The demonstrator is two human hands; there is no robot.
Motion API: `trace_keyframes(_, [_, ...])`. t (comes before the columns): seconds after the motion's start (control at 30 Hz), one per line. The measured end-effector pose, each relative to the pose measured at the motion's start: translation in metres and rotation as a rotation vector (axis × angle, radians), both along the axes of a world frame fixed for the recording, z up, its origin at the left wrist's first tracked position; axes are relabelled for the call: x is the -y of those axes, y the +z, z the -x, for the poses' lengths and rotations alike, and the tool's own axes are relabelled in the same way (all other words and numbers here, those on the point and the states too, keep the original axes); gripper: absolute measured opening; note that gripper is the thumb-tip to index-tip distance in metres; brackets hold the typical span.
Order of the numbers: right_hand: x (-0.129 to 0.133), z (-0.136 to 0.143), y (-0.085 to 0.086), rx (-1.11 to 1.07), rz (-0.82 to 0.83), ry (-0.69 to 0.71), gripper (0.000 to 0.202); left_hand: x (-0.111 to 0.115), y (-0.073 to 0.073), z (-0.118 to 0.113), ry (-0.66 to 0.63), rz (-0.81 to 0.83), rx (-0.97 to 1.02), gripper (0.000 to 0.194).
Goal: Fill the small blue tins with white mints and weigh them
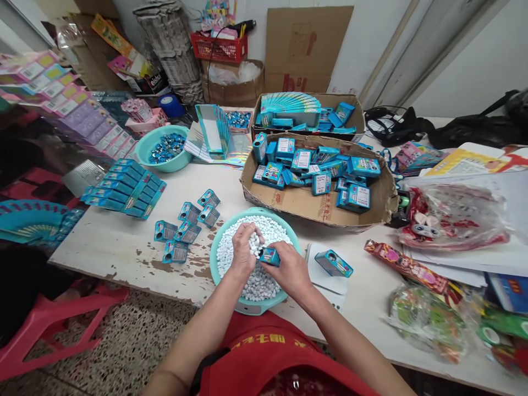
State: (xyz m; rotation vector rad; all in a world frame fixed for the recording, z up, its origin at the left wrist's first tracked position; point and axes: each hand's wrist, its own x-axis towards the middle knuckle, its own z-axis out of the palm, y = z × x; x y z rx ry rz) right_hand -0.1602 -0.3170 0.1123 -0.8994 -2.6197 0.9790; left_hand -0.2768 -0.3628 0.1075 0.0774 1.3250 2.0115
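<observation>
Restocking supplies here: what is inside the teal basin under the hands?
The teal basin is heaped with small white pellets. The left hand and right hand, holding a small blue box, cover the middle; the basin's bottom is hidden.

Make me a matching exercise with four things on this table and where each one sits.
Things:
1. white pellets
2. small blue box
3. blue foil sweets
4. heap of blue boxes

Places:
A. in the cardboard tray
B. in the far bowl
C. in the right hand
D. in the near bowl, under the left hand

Pairs: 1-D, 2-C, 3-B, 4-A
</observation>
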Motion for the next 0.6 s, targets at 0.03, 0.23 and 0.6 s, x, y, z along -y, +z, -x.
trace_keyframes(0.03, [0.000, 0.001, 0.000, 0.008, -0.011, 0.006, 0.027, 0.000, -0.001, 0.000, -0.003, 0.003, -0.004, 0.022])
trace_keyframes(0.23, [-0.003, 0.002, 0.001, -0.017, -0.015, -0.050, 0.024, -0.006, 0.001, 0.000, 0.058, 0.015, 0.023, 0.026])
trace_keyframes(0.6, [-0.011, 0.005, 0.002, -0.132, 0.096, -0.119, 0.024, -0.018, 0.009, 0.002, 0.114, 0.021, -0.026, 0.029])
